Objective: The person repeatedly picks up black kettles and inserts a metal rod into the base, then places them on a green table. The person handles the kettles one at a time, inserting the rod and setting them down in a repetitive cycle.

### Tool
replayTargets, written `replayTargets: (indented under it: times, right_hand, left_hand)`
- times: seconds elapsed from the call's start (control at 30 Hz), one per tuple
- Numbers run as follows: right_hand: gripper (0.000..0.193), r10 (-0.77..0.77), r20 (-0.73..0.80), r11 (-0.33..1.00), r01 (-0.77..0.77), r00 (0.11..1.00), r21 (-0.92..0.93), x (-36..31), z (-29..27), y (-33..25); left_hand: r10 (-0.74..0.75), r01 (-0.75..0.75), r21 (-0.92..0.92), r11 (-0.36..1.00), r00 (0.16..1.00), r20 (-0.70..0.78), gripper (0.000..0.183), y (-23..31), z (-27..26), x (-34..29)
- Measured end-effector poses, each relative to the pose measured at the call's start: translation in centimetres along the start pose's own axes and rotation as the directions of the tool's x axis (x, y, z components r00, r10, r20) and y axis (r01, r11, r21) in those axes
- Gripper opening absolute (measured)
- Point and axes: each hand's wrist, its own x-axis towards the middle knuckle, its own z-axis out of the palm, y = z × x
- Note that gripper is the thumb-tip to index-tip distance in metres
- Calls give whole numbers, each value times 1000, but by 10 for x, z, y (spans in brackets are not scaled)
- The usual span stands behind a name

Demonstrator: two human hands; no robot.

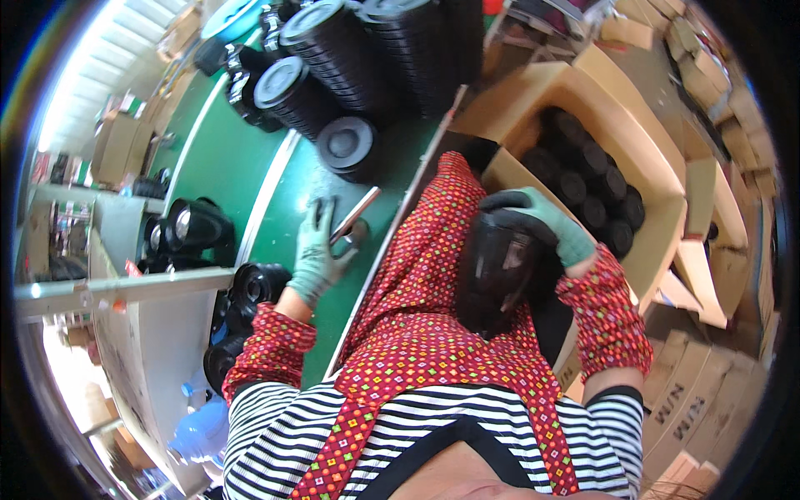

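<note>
My right hand [533,218], in a pale green glove with dark fingertips, grips the upper end of a large glossy black tapered object [497,271]. That object hangs over my lap against the red patterned apron [408,292], and its exact kind is unclear. Over the green table [275,158], my left hand [318,254] wears a matching glove. A slim shiny bar [357,212] lies between its thumb and fingers, the fingers stretched away from me. Beyond that hand, a round black piece [348,147] with a grey disc top stands on the table.
Tall stacks of ribbed black round pieces [337,58] fill the table's far end. An open cardboard box [658,187] with several black cylindrical pieces [587,183] stands at right. More black parts [196,227] lie left, near a metal rail [125,290]. Flat cartons [692,404] lie lower right.
</note>
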Motion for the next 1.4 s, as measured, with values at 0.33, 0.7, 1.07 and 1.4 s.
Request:
replayTargets:
  times: [0.33, 0.7, 1.07, 1.4]
  right_hand:
    - [43, -29, -376, 998, 3, 926, -69, -10, 18, 3]
    - [40, -710, 68, 397, 478, 701, -784, 24, -50, -60]
    - [29, -672, -268, 717, 697, 690, 0, 52, -17, 50]
    - [43, -722, -122, 687, 685, 681, -244, 26, -15, 49]
  left_hand:
    - [-247, 481, -609, 631, 869, 429, 58, 37, -28, 35]
    - [484, -59, -676, 735, 743, 462, 71, 198, -94, 169]
    - [828, -411, -807, 424, 537, 161, 47, 260, -35, 184]
    - [849, -370, -868, 332, 519, 103, 41, 266, -23, 169]
